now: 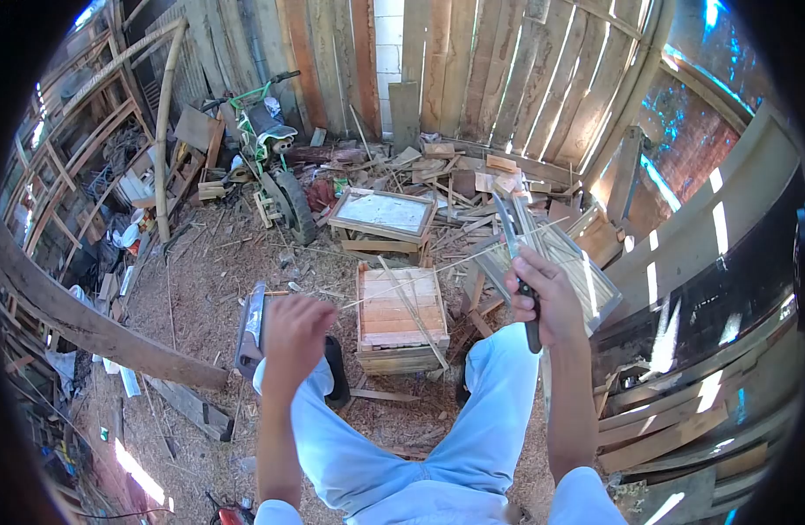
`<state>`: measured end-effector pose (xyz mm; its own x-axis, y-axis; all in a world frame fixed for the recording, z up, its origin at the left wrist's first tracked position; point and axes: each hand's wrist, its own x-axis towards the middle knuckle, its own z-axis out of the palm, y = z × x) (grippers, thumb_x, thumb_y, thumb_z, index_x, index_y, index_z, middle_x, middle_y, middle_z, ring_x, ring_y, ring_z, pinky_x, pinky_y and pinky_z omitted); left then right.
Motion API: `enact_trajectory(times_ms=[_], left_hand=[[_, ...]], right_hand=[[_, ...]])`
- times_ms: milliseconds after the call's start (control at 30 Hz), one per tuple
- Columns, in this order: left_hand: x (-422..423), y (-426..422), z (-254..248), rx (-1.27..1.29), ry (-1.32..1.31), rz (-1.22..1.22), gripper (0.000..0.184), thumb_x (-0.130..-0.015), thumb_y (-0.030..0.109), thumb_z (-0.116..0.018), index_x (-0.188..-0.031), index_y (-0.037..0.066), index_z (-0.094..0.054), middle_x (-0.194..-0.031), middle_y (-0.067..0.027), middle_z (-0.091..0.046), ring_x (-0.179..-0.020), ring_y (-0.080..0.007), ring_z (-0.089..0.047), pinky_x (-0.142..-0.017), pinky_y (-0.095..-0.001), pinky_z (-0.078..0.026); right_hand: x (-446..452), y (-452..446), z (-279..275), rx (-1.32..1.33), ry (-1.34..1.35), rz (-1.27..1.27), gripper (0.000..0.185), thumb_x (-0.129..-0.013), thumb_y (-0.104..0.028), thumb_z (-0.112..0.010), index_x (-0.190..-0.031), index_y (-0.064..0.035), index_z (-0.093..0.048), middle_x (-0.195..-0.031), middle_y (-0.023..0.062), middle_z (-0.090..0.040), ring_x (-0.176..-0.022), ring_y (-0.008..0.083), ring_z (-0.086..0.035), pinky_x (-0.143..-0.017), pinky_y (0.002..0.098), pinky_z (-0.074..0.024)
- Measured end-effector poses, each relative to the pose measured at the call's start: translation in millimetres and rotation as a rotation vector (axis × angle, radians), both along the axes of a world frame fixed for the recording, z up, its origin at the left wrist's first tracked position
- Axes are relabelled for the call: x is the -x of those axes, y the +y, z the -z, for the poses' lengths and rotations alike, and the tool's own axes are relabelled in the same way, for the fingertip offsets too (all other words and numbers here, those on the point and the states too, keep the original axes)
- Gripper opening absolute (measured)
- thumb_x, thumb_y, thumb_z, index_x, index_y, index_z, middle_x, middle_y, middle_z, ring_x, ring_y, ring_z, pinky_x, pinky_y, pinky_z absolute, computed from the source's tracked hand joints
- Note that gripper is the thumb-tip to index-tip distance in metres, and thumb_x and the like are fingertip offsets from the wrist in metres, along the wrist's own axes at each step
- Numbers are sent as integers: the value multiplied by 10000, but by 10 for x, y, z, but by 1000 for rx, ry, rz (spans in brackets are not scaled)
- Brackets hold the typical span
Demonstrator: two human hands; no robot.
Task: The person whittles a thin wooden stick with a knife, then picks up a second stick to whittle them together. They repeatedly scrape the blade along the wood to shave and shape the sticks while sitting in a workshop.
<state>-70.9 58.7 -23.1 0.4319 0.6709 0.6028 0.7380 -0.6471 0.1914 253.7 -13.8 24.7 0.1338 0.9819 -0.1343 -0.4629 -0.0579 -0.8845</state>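
Observation:
My right hand point(549, 296) is wrapped round the black handle of a knife point(510, 229), whose blade points up and away from me. A long thin strip point(420, 276) crosses in front of me, from the fingers of my left hand point(295, 328) to the knife blade. My left hand is closed in a pinch on the strip's near end. Below the strip, between my knees, stands a wooden box point(401, 308) with another thin stick point(413, 313) leaning across it.
A framed panel point(383, 210) lies beyond the box, before a heap of wood scraps point(455, 179). A small green bike point(275, 144) stands at the back left. Slatted wood point(564, 267) leans at the right, and a curved beam point(105, 319) crosses the left.

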Motion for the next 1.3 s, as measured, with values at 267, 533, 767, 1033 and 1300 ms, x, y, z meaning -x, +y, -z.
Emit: enact_trajectory(times_ms=[267,533,767,1033,1300], left_hand=[[-675,-174,-119,291,-384,226,71,-822,62,-652,-862,18,-614,-730,-89,-597,-537,-239,-542,-490,-319,-428],[-517,-165,-13,281,-423,202,55,-810,-6,-640,-859,3,-617,-727,-98,-596,-565,-214,-565,-509,-295,-436],[-844,-258,-89,167,-350,219,94,-799,-37,-628,-885,2,-619,-770,-113,-606,-633,-254,-594,-543,-326,-464],[-700,-331,-131,74,-310,287,170,-763,-41,-639,-916,20,-601,-780,-101,-585,-711,-279,-589,-622,-370,-481],[-529,-370,-135,153,-320,253,134,-767,-33,-645,-886,14,-607,-782,-105,-596,-724,-283,-593,-638,-370,-480]], right_hand=[[250,94,175,1,57,-115,303,-945,-123,-506,-1242,-63,-491,-725,33,-525,-501,47,-407,-390,171,-310],[65,3,88,-23,33,-92,372,-954,-137,-492,-1321,-85,-456,-744,23,-554,-491,37,-403,-389,163,-307],[641,-41,294,76,6,-406,368,-950,-162,-518,-1300,-60,-478,-771,30,-565,-517,43,-412,-401,174,-312],[370,-64,119,75,149,-384,324,-948,-146,-519,-1236,-7,-470,-734,35,-524,-498,35,-401,-391,152,-295],[2,-70,60,36,54,-157,364,-942,-138,-520,-1293,-62,-465,-714,16,-509,-470,23,-388,-365,154,-296]])
